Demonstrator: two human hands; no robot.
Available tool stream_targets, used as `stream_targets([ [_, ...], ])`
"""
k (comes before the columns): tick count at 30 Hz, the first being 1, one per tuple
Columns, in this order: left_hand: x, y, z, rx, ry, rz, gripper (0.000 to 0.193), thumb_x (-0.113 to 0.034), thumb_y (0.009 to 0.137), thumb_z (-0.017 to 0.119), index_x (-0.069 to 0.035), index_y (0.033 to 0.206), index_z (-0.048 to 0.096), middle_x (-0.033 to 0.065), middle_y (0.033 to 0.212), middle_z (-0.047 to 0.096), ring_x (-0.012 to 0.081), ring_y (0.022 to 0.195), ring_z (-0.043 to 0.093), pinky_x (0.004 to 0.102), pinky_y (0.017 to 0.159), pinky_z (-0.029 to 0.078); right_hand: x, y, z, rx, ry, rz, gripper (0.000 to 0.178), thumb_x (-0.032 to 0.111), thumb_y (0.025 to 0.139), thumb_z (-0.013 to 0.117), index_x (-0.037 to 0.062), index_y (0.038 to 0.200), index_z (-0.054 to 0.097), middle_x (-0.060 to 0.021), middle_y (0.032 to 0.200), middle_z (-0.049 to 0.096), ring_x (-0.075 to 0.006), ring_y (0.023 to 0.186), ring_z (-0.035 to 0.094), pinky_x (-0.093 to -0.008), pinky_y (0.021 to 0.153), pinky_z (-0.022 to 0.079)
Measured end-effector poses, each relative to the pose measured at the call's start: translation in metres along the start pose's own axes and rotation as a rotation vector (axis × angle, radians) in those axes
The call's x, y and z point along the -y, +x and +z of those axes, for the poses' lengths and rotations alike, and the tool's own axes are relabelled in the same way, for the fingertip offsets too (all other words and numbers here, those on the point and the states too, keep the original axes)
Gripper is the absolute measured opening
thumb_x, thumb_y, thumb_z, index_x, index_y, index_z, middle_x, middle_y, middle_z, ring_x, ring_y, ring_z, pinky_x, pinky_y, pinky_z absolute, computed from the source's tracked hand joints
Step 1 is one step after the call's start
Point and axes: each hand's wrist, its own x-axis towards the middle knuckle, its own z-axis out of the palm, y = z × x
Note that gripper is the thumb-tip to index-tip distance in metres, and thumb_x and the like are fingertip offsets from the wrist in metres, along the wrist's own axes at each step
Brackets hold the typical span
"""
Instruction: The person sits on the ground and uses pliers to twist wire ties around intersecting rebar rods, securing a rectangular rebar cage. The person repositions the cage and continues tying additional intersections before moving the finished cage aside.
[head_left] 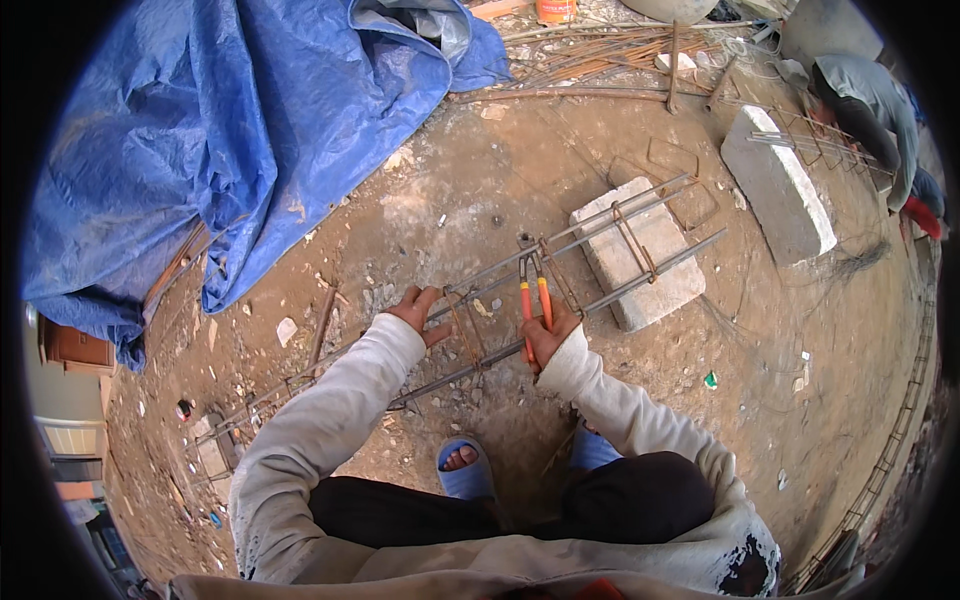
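Note:
A long rebar cage (590, 236) of steel bars and bent stirrups lies slantwise before me, raised at its right end on a pale concrete block (668, 297). My left hand (416, 312) is closed over the far bar beside a stirrup. My right hand (550, 340) grips pincers (543, 296) with red-and-yellow handles. The pincers reach across the cage, and their jaws are at the far bar close to another stirrup. Whether the jaws are biting on wire is too small to tell.
A blue tarp (270, 130) covers the far left. Thin rods (620, 60) lie piled at the back. On the right, another person (880, 110) bends over a second cage near a concrete slab (775, 190). Another block (213, 458) stands under the cage's left end. Rubble litters the dirt.

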Motion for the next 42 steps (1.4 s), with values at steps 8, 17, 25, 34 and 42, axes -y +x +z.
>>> stream_targets([
  [8, 0.01, 0.005, 0.008, -0.217, -0.152, 0.124, 0.022, -0.005, 0.085, 0.052, -0.01, 0.106, 0.056, 0.0146, 0.099, 0.057, 0.0338, 0.086, 0.06, 0.0376, 0.075, 0.049, 0.002, 0.0, -0.012, 0.026, 0.009, 0.001, 0.032, 0.007, 0.081, 0.053, -0.0078, 0.109, 0.048, -0.0085, 0.061, 0.056, -0.0124, 0.038, 0.049, -0.0257, 0.033, 0.038],
  [17, 0.002, -0.007, -0.004, -0.276, -0.131, 0.124, 0.027, -0.025, 0.083, 0.064, -0.008, 0.103, 0.06, 0.0113, 0.097, 0.06, 0.0318, 0.084, 0.061, 0.036, 0.077, 0.05, 0.009, -0.051, -0.038, 0.286, -0.094, 0.179, 0.044, 0.004, 0.079, 0.063, -0.0046, 0.116, 0.043, -0.0054, 0.062, 0.053, -0.0111, 0.044, 0.052, -0.0244, 0.038, 0.04],
  [25, 0.036, -0.029, 0.012, 0.446, -0.271, 0.201, 0.026, -0.03, 0.074, 0.073, -0.006, 0.079, 0.067, 0.0067, 0.076, 0.066, 0.0212, 0.074, 0.063, 0.0325, 0.067, 0.05, -0.02, -0.103, -0.045, 0.697, -0.227, 0.281, 0.042, 0.011, 0.079, 0.067, -0.0002, 0.11, 0.041, -0.0062, 0.069, 0.055, -0.0134, 0.051, 0.056, -0.0273, 0.047, 0.045],
  [34, 0.029, -0.023, 0.01, 0.58, -0.128, 0.181, 0.034, -0.033, 0.072, 0.075, -0.004, 0.061, 0.063, 0.0065, 0.056, 0.058, 0.0139, 0.052, 0.053, 0.0308, 0.051, 0.043, -0.077, -0.098, 0.017, 0.684, -0.256, 0.219, 0.039, 0.01, 0.084, 0.059, -0.0012, 0.113, 0.037, -0.0082, 0.067, 0.054, -0.0165, 0.05, 0.056, -0.0298, 0.045, 0.045],
  [42, 0.025, -0.021, 0.008, 0.59, -0.106, 0.196, 0.036, -0.035, 0.072, 0.075, -0.003, 0.058, 0.062, 0.007, 0.05, 0.053, 0.0146, 0.046, 0.048, 0.0321, 0.048, 0.04, -0.1, -0.091, 0.047, 0.504, 0.144, 0.267, 0.038, 0.006, 0.085, 0.056, -0.0014, 0.115, 0.035, -0.0094, 0.07, 0.054, -0.0166, 0.049, 0.055, -0.0301, 0.045, 0.045],
])
